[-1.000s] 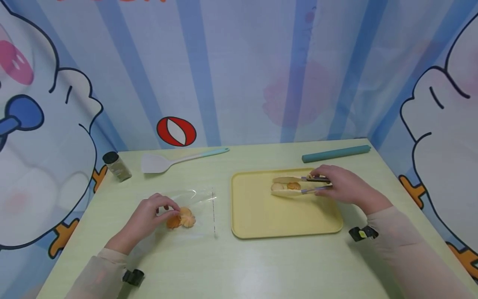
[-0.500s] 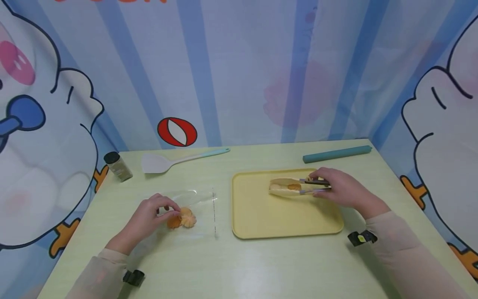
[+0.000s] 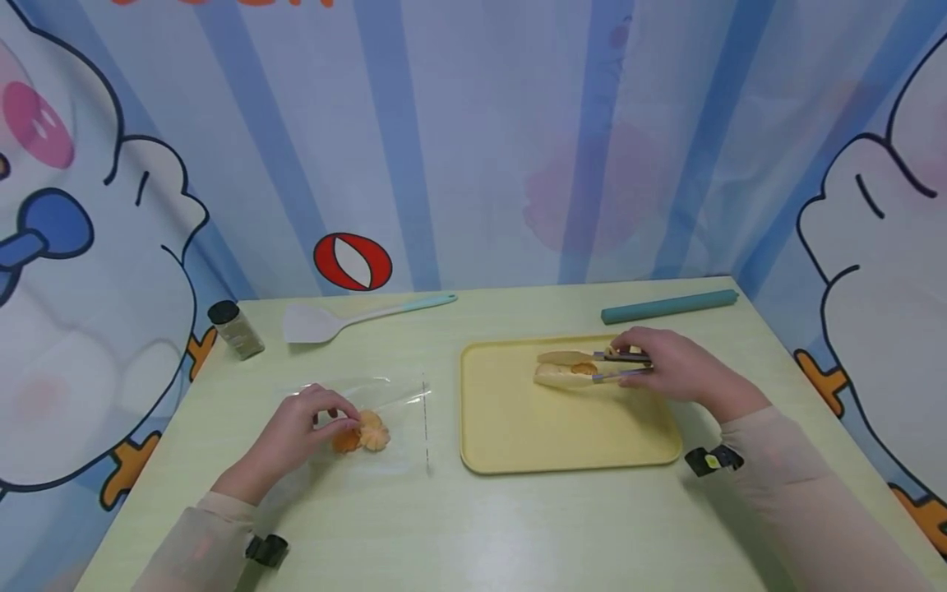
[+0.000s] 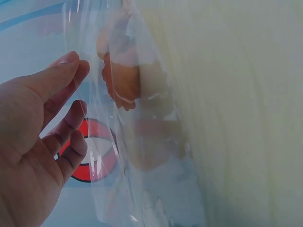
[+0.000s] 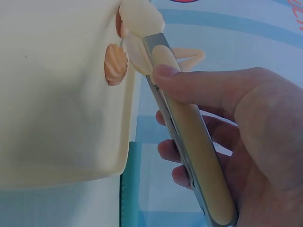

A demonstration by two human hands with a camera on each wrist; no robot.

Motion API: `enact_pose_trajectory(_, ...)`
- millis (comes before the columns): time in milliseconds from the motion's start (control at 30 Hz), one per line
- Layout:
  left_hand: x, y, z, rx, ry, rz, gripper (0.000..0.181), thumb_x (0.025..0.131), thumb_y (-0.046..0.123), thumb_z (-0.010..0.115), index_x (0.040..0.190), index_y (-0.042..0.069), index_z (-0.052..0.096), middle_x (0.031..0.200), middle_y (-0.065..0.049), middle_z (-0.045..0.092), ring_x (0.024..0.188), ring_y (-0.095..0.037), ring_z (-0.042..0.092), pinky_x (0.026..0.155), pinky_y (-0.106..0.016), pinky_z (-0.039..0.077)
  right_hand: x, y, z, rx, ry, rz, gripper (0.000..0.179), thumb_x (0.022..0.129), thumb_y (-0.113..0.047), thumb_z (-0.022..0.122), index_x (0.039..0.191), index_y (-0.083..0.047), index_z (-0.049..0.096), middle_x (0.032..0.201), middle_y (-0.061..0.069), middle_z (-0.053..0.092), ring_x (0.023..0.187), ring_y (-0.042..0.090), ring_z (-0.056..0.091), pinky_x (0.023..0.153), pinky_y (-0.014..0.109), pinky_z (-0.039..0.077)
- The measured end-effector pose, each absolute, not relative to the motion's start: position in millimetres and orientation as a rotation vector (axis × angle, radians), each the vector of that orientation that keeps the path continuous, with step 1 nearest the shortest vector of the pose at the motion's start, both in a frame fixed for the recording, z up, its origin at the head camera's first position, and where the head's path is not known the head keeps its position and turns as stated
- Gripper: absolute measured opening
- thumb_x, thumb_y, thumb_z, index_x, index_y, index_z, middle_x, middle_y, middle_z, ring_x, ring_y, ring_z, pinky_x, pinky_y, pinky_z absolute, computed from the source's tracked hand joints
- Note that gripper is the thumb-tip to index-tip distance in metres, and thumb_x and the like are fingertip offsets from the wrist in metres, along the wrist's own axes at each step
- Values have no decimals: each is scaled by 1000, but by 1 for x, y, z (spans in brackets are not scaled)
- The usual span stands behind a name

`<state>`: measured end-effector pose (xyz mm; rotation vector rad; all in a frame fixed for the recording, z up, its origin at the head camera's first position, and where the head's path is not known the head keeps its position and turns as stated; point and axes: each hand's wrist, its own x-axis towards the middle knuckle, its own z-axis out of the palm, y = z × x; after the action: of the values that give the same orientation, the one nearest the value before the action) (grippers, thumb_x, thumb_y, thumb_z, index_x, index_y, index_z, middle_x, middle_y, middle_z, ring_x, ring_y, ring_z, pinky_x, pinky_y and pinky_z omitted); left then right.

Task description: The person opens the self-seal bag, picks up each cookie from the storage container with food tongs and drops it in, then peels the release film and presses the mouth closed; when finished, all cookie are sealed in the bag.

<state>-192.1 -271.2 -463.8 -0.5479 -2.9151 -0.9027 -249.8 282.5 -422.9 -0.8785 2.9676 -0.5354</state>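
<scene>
My left hand (image 3: 299, 432) pinches the upper layer of a clear plastic bag (image 3: 403, 440) between thumb and forefinger; its other fingers curl loosely in the left wrist view. Several flower-shaped cookies (image 3: 372, 432), pale and darker orange, lie in the bag beside the fingertips. My right hand (image 3: 676, 366) grips a pair of tongs (image 5: 194, 156) with cream tips and metal-edged handles, thumb on one side and fingers on the other. The tong tips stand apart over the yellow tray (image 3: 562, 444), on either side of a pale cookie and a ridged brown cookie (image 5: 116, 65).
A white spatula with a mint handle (image 3: 314, 325) lies at the back left, near a black-capped seasoning jar (image 3: 237, 330). Behind the tray rests a teal rolled stick (image 3: 669, 307). A printed cartoon curtain (image 3: 473, 148) surrounds the table.
The tong tips drew a little closer together around the cookies, then spread slightly again, with the right hand nearly in place. My left hand and the bag look unmoved.
</scene>
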Motion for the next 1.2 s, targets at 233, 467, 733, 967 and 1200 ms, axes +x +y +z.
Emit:
enact_pose_trajectory(233, -192, -272, -463, -561, -2901, -897, 13, 90, 19, 80, 99, 27, 78, 97, 12, 71, 94, -17, 58, 74, -32, 49, -248, 280, -426, -904, 2961, -577, 42, 89, -21, 83, 125, -6, 67, 114, 8, 71, 100, 24, 68, 83, 46, 56)
enact_pose_trajectory(467, -192, -272, -465, -557, -2896, -905, 12, 90, 19, 80, 98, 28, 78, 97, 12, 71, 93, -17, 58, 73, -28, 48, -248, 277, -429, -943, 2979, -585, 39, 89, -18, 83, 123, -6, 69, 112, 8, 72, 97, 23, 69, 82, 45, 55)
enact_pose_trajectory(733, -192, -272, -466, -565, -2891, -913, 13, 91, 17, 80, 98, 27, 78, 97, 12, 71, 93, -17, 58, 73, -29, 48, -247, 278, -432, -939, 3005, -596, 34, 90, -16, 81, 121, -6, 70, 111, 8, 73, 99, 25, 70, 85, 47, 56)
enact_pose_trajectory(967, -191, -272, -467, -564, -2892, -914, 13, 91, 18, 80, 98, 27, 78, 97, 12, 71, 93, -18, 59, 73, -29, 48, -247, 277, -433, -976, 3045, -580, 30, 90, -15, 81, 118, -7, 72, 110, 8, 73, 99, 26, 71, 87, 48, 56)
enact_pose_trajectory(1200, -191, -272, -467, -572, -2886, -911, 12, 91, 17, 80, 99, 26, 78, 96, 12, 71, 93, -18, 58, 73, -29, 48, -246, 273, -432, -1022, 3052, -581, 29, 90, -14, 81, 117, -8, 72, 109, 6, 73, 96, 23, 71, 84, 46, 56)
